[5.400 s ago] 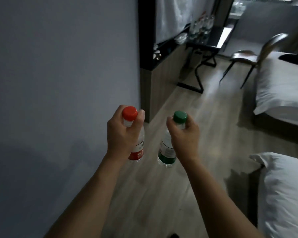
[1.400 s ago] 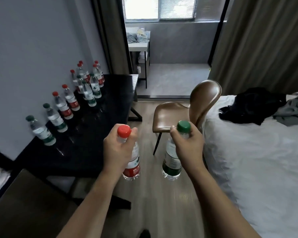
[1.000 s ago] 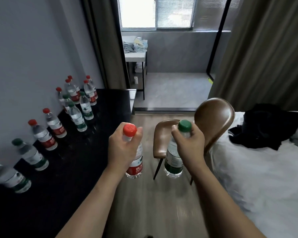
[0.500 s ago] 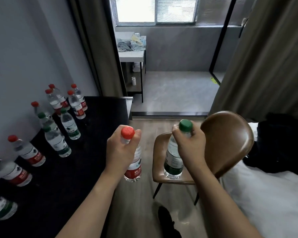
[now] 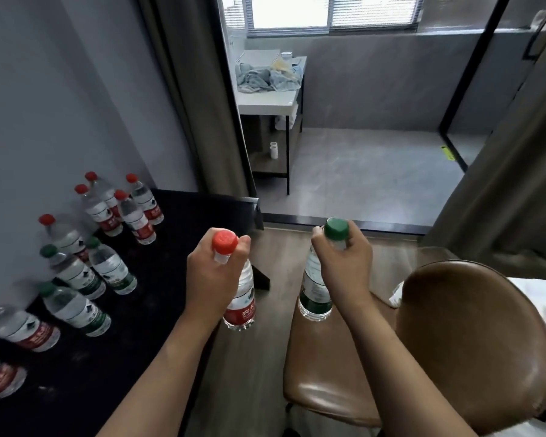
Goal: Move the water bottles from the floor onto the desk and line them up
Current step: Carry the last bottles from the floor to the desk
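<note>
My left hand (image 5: pixel 216 275) is curled round the neck of the red bottle (image 5: pixel 238 288), just under its cap; my right hand (image 5: pixel 344 263) grips the green bottle (image 5: pixel 314 294) the same way, both hanging upright in the air beside the desk (image 5: pixel 158 279). They look full, so heavyish, with thin walls that would dent and smooth plastic that could slip; I judge the stiff neck the safest hold. At ten o'clock, further off, bottles (image 5: pixel 108 272) stand along the wall
</note>
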